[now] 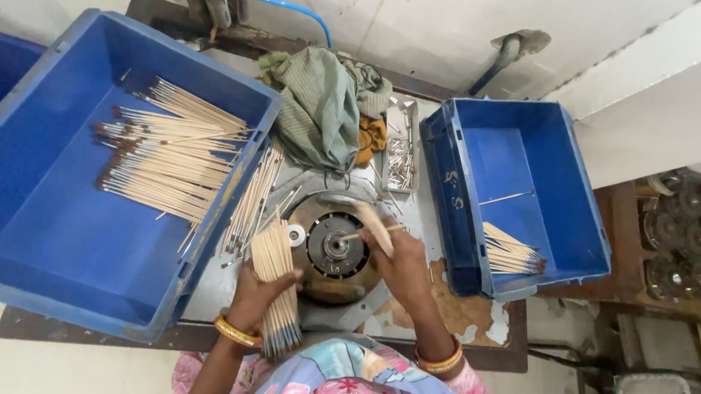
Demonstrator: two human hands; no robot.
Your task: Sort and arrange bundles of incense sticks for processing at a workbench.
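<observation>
Your left hand [253, 296] gripped one bundle of wooden sticks [276, 287]; your right hand [400, 259] pinched one stick [371, 233] over the round machine [333, 247] between them. Beyond stood two blue crates [36, 232], sticks in both.

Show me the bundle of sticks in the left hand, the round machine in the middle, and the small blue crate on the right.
bundle of sticks [275, 283], head view, middle of the bundle.
round machine [333, 247], head view, dark central disc.
small blue crate [580, 175], head view, right wall.
</observation>
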